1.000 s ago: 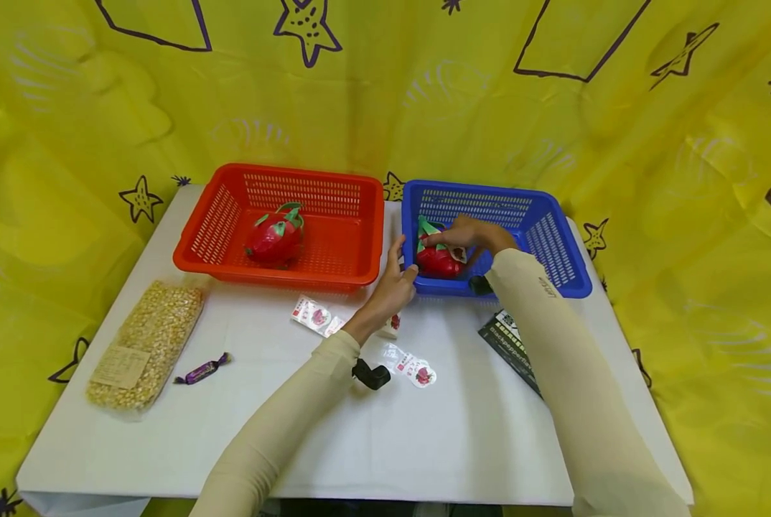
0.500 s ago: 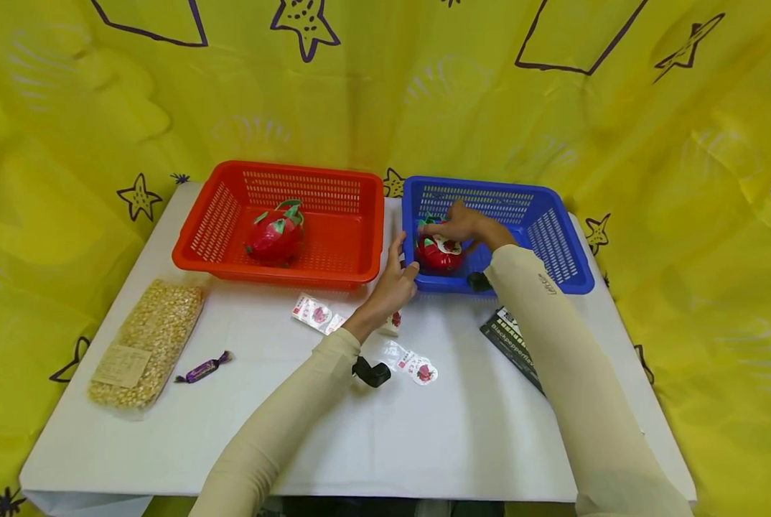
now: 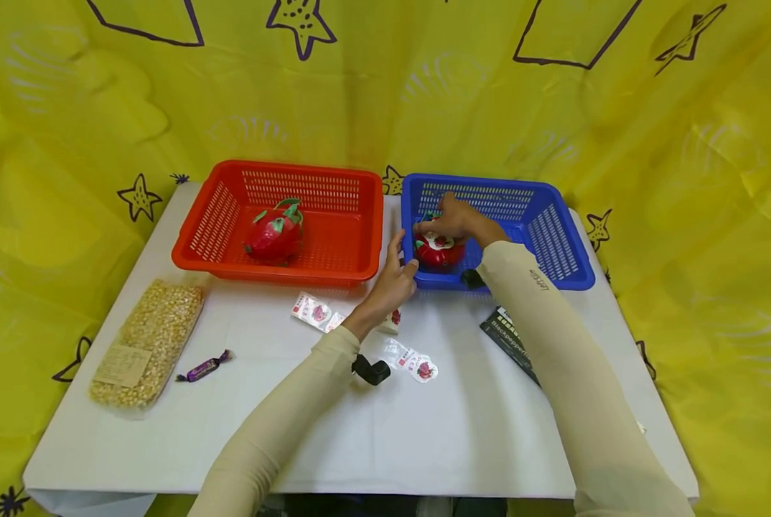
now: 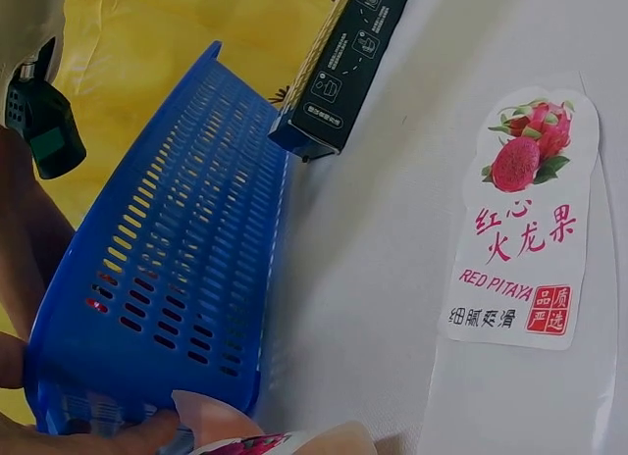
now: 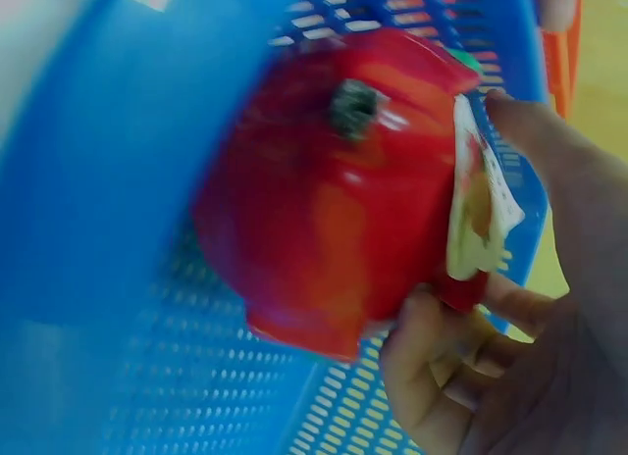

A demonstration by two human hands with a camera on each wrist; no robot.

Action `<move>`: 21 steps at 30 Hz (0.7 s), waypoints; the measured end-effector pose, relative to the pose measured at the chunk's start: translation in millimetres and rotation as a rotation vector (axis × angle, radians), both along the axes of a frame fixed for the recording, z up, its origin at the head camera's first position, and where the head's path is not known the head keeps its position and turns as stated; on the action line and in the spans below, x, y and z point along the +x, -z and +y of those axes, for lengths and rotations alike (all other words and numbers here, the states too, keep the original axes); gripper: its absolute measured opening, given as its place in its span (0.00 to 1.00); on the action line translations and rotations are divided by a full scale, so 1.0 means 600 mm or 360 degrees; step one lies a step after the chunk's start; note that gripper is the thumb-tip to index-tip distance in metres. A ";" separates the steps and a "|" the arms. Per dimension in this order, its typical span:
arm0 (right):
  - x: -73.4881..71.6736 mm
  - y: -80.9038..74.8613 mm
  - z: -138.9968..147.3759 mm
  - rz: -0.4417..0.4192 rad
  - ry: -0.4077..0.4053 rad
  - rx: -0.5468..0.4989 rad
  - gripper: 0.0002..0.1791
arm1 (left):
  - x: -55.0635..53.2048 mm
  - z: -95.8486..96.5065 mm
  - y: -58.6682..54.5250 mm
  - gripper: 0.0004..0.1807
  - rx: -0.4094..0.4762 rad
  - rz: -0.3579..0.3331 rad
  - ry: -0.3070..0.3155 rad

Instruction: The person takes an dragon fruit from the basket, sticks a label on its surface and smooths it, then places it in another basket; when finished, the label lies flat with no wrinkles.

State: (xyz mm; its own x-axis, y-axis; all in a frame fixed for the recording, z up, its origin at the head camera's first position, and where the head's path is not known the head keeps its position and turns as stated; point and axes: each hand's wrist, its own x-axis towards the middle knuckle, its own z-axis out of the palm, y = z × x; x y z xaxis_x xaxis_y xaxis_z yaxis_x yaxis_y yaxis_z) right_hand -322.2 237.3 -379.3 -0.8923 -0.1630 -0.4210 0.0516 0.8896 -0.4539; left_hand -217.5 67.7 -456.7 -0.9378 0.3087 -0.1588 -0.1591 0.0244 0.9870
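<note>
Curtain (image 3: 360, 108), yellow, hangs behind the white table (image 3: 230, 431); left hand (image 3: 393, 283) grips blue basket (image 3: 555, 248), right hand (image 3: 460, 218) red fruit (image 3: 440, 257).

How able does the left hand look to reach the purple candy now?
Probably yes: the purple candy lies uncovered on the white table with nothing visible blocking it, though the left hand would first have to leave the corner of the blue basket.

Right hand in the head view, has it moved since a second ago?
Yes, slightly. The right hand has shifted toward the far left corner of the blue basket, its raised knuckles now nearer the back rim.
</note>
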 end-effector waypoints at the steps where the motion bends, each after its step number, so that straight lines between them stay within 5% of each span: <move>1: -0.001 -0.002 -0.001 -0.0010 0.0001 0.0006 0.47 | 0.000 -0.001 0.000 0.38 0.0001 -0.0003 0.0001; 21: -0.015 0.001 0.008 -0.0029 0.0017 0.0087 0.45 | -0.002 -0.003 -0.002 0.39 0.0026 0.0016 0.0001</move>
